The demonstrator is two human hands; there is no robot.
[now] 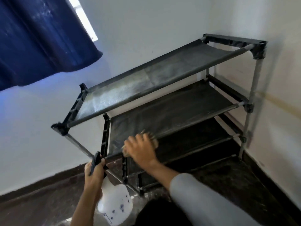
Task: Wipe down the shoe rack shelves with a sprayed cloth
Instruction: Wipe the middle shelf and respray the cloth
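A black shoe rack (254, 88) with several fabric shelves stands in the room's corner. Its top shelf (146, 79) looks dusty and streaked. On the front left part of the second shelf (187, 108), my right hand (140, 149) presses a brownish cloth (153, 139), fingers curled over it. Most of the cloth is hidden under the hand. Lower left, my left hand (96, 172) grips the neck of a white spray bottle (114, 204) with a dark trigger head (95, 162), held just in front of the rack's left post.
White walls (146, 22) close in behind and to the right of the rack. A dark blue curtain (40, 38) hangs at the upper left beside a bright window strip. The floor (40, 206) is dark with a dark skirting along the walls.
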